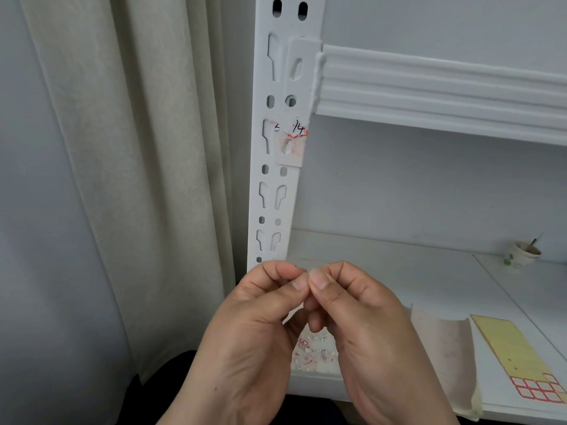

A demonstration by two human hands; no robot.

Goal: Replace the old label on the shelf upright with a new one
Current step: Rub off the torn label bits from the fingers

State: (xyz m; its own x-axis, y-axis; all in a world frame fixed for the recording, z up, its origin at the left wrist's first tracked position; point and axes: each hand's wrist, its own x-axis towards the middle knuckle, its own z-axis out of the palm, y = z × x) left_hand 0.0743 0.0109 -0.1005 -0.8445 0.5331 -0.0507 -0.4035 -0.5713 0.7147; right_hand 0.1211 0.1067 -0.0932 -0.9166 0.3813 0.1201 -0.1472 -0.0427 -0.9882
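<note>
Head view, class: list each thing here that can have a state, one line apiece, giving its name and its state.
old label: torn, partly scraped off, remnants stuck to the upright.
paper scraps: scattered on the lower shelf.
label sheet: lying flat, mostly used, some red-bordered labels left at its near end.
cup: upright at the back of the shelf.
left hand: fingertips pinched together, against the right's.
right hand: fingertips pinched; anything held is too small to see.

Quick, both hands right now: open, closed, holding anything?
Left hand: fingertips pinched together against the right's; what they pinch, if anything, is too small to tell.
Right hand: same, fingers curled, thumb meeting the left thumb; contents cannot be told.
</note>
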